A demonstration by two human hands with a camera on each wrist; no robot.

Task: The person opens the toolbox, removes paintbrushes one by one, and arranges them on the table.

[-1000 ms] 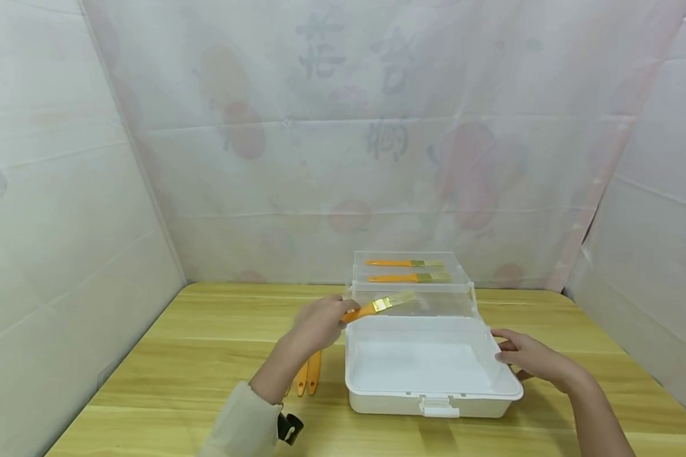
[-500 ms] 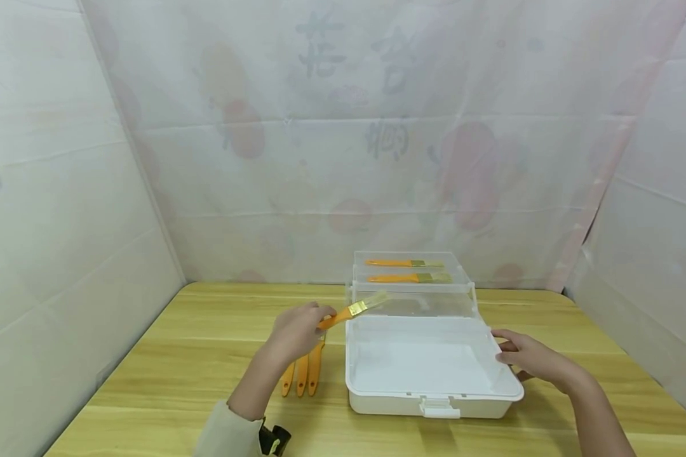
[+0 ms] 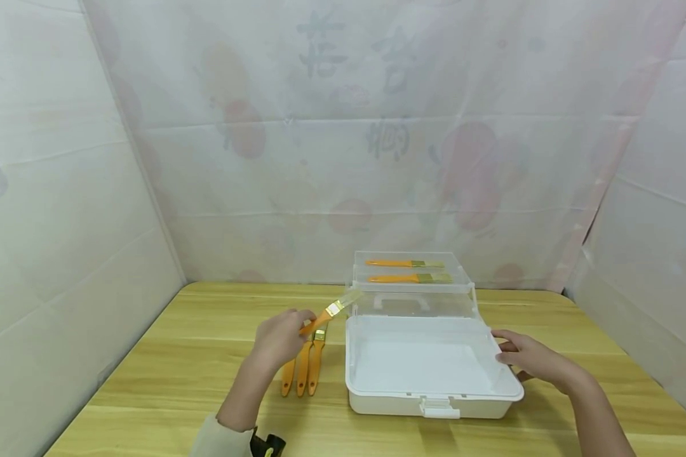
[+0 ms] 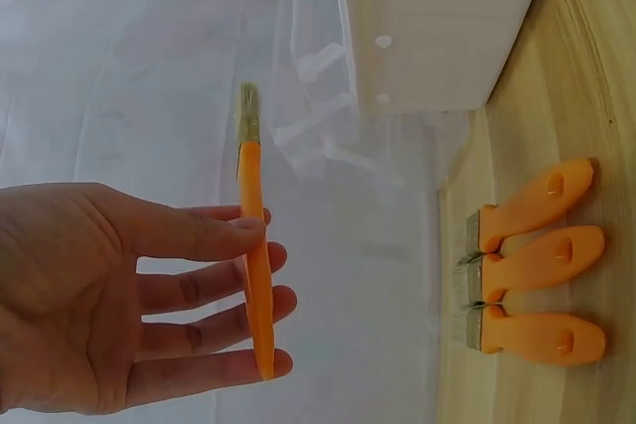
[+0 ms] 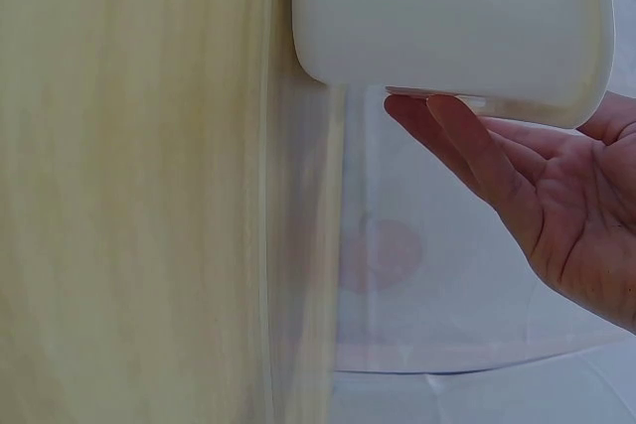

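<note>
Head view: the left hand (image 3: 279,336) is pinching an orange-handled brush (image 3: 327,314) by its handle, fingers and thumb closed on it, bristles pointing up and to the right toward the open white box (image 3: 429,393). The brush is hovering just left of the box's far left corner, above three brushes (image 3: 302,369) lying side by side on the wooden table (image 3: 177,355). The right hand (image 3: 528,358) is resting with relaxed, straight fingers against the box's right rim.
</note>
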